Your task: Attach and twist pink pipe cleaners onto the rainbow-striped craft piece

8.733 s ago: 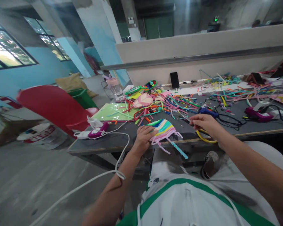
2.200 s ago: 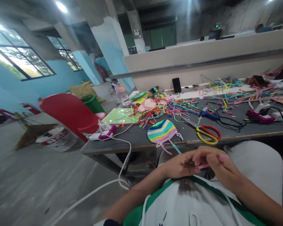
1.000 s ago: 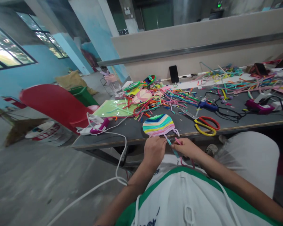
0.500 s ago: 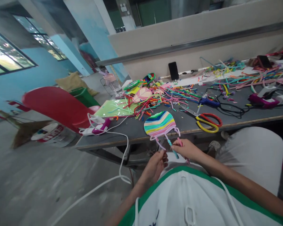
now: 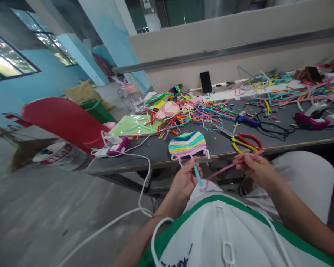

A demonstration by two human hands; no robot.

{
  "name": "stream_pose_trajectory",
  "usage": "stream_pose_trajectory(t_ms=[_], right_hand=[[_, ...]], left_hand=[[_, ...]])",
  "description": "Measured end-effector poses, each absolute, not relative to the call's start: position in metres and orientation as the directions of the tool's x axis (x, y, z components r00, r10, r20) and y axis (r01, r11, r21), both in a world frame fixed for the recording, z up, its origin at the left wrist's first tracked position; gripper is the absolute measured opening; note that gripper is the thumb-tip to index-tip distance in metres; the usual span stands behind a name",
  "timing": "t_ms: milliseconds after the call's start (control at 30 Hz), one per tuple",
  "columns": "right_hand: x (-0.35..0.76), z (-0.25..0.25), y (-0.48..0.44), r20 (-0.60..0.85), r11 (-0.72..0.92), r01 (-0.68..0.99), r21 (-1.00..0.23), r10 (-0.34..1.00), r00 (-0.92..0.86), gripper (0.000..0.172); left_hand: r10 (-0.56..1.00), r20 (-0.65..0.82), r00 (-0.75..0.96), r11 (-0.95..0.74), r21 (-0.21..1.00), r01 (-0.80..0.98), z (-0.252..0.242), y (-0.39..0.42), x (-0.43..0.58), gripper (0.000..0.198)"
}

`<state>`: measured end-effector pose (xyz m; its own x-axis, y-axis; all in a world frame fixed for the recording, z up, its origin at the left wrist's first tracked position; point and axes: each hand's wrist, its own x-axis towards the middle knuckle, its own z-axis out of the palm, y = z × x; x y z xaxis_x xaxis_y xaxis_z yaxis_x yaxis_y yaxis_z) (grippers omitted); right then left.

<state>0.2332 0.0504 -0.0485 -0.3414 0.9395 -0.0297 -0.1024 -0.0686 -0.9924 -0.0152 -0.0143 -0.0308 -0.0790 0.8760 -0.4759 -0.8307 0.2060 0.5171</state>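
Observation:
A striped, fan-shaped craft piece [image 5: 187, 142] of coloured pipe cleaners lies at the near edge of the dark table [image 5: 156, 152], its loose pink and blue ends hanging over the edge. My left hand [image 5: 186, 181] is closed around those hanging ends, pinching the blue stem [image 5: 197, 175]. My right hand [image 5: 253, 166] is closed on a long pink pipe cleaner [image 5: 225, 167] that stretches from it down to my left hand. Both hands are just below the table edge, over my lap.
Red and yellow scissors [image 5: 245, 142] lie right of the craft piece. A blue glue gun [image 5: 246, 119], a purple glue gun [image 5: 308, 121] and another [image 5: 115, 149] with a white cord, a black phone [image 5: 205, 82], several loose pipe cleaners [image 5: 206, 113]. Red chair [image 5: 64, 120] at left.
My right hand has pulled the pink pipe cleaner out to the right and up, drawing it taut. My left hand has risen to grip the hanging ends under the craft piece.

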Motion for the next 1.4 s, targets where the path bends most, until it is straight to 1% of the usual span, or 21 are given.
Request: stream_pose_trajectory(t_ms=[67, 167, 233, 267, 333, 367, 433, 500, 567, 667, 733, 767, 867, 967, 1033, 1100, 1200, 1300, 1333, 1367, 1400], right_hand=[[0.233, -0.054, 0.050, -0.061, -0.135, -0.277, -0.951, 0.963, -0.261, 0.031], [0.226, -0.064, 0.050, -0.129, -0.235, -0.450, -0.862, 0.959, -0.253, 0.029], [0.223, -0.067, 0.050, -0.126, -0.234, -0.540, -0.809, 0.965, -0.230, 0.028], [0.222, -0.067, 0.049, -0.106, -0.209, -0.553, -0.806, 0.971, -0.213, 0.028], [0.221, -0.064, 0.047, -0.045, -0.142, -0.488, -0.861, 0.978, -0.206, 0.025], [0.220, -0.061, 0.046, -0.012, -0.107, -0.411, -0.905, 0.974, -0.228, 0.023], [0.215, -0.056, 0.043, 0.026, -0.041, -0.200, -0.979, 0.946, -0.322, 0.022], [0.204, -0.051, 0.041, 0.041, 0.050, 0.009, -0.999, 0.901, -0.432, 0.023], [0.188, -0.049, 0.042, 0.081, 0.185, 0.153, -0.971, 0.852, -0.517, 0.025], [0.166, -0.050, 0.048, 0.207, 0.401, 0.211, -0.891, 0.775, -0.598, 0.020], [0.156, -0.053, 0.052, 0.265, 0.472, 0.197, -0.859, 0.741, -0.617, 0.019], [0.152, -0.054, 0.053, 0.277, 0.479, 0.188, -0.858, 0.737, -0.616, 0.019], [0.145, -0.057, 0.055, 0.269, 0.445, 0.158, -0.881, 0.749, -0.605, 0.022], [0.138, -0.060, 0.053, 0.290, 0.395, 0.084, -0.915, 0.786, -0.546, 0.018], [0.133, -0.064, 0.052, 0.295, 0.315, -0.046, -0.948, 0.813, -0.503, 0.020], [0.128, -0.070, 0.049, 0.254, 0.175, -0.199, -0.964, 0.827, -0.501, 0.028], [0.126, -0.079, 0.043, 0.168, -0.042, -0.381, -0.923, 0.850, -0.499, 0.036], [0.128, -0.084, 0.037, 0.114, -0.187, -0.481, -0.856, 0.840, -0.530, 0.036], [0.130, -0.084, 0.035, 0.103, -0.230, -0.495, -0.838, 0.824, -0.558, 0.040], [0.131, -0.082, 0.033, 0.093, -0.272, -0.503, -0.820, 0.805, -0.586, 0.048], [0.133, -0.081, 0.032, 0.082, -0.311, -0.510, -0.802, 0.788, -0.610, 0.060]], left_hand=[[0.891, -0.449, -0.062, 0.200, 0.512, -0.835, -0.023, -0.017, -0.020, 0.019], [0.916, -0.396, -0.064, 0.182, 0.552, -0.814, -0.021, -0.021, -0.026, 0.020], [0.931, -0.356, -0.085, 0.158, 0.601, -0.784, -0.024, -0.023, -0.029, 0.021], [0.938, -0.335, -0.092, 0.147, 0.624, -0.768, -0.026, -0.024, -0.030, 0.021], [0.951, -0.295, -0.094, 0.132, 0.660, -0.739, -0.028, -0.026, -0.031, 0.021], [0.957, -0.277, -0.092, 0.125, 0.676, -0.727, -0.028, -0.027, -0.031, 0.021], [0.966, -0.243, -0.091, 0.111, 0.703, -0.702, -0.027, -0.028, -0.030, 0.021], [0.972, -0.217, -0.089, 0.100, 0.727, -0.680, -0.025, -0.029, -0.027, 0.020], [0.979, -0.194, -0.066, 0.103, 0.744, -0.660, -0.023, -0.029, -0.024, 0.021], [0.985, -0.171, -0.019, 0.120, 0.762, -0.636, -0.023, -0.029, -0.020, 0.021], [0.985, -0.171, -0.001, 0.133, 0.770, -0.624, -0.024, -0.029, -0.018, 0.021], [0.984, -0.177, 0.005, 0.142, 0.771, -0.621, -0.025, -0.029, -0.017, 0.021], [0.978, -0.206, 0.031, 0.180, 0.761, -0.624, -0.028, -0.029, -0.015, 0.021], [0.974, -0.219, 0.048, 0.201, 0.754, -0.626, -0.032, -0.029, -0.011, 0.023], [0.975, -0.218, 0.050, 0.201, 0.756, -0.623, -0.034, -0.029, -0.010, 0.023], [0.974, -0.220, 0.048, 0.202, 0.760, -0.617, -0.037, -0.029, -0.009, 0.023], [0.974, -0.223, 0.037, 0.200, 0.776, -0.598, -0.043, -0.030, -0.011, 0.021], [0.971, -0.237, 0.033, 0.210, 0.778, -0.592, -0.048, -0.031, -0.014, 0.019], [0.969, -0.243, 0.033, 0.215, 0.775, -0.594, -0.050, -0.032, -0.015, 0.020], [0.968, -0.249, 0.033, 0.219, 0.772, -0.597, -0.051, -0.032, -0.016, 0.021], [0.967, -0.252, 0.030, 0.219, 0.770, -0.599, -0.053, -0.032, -0.017, 0.022]])
